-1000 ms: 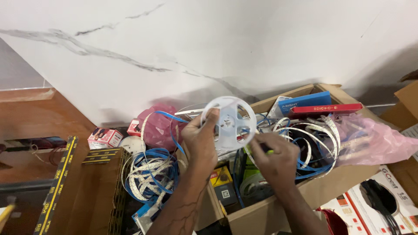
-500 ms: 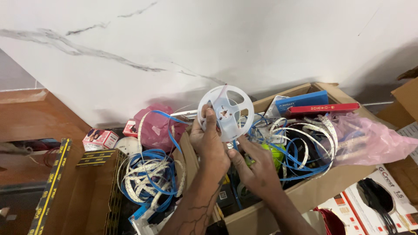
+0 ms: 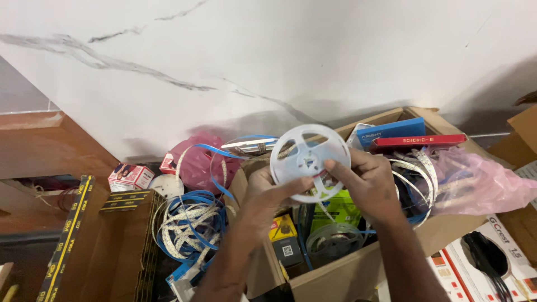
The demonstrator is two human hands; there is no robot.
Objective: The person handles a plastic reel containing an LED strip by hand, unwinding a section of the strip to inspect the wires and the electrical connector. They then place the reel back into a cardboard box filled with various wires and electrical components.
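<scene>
Both hands, left and right, clamp an empty white reel at frame centre, above the box; loose strip lies unwound at lower left.

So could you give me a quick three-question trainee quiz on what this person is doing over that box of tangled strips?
1. True or false: both hands hold the white reel.
2. Which lies left of the cardboard box? A) the blue-and-white strip coil B) the red flat pack C) the pink plastic bag
3. What colour is the round bundle behind that coil?

Key: 1 true, left hand and right hand both grip it. 2 A. 3 pink.
</scene>
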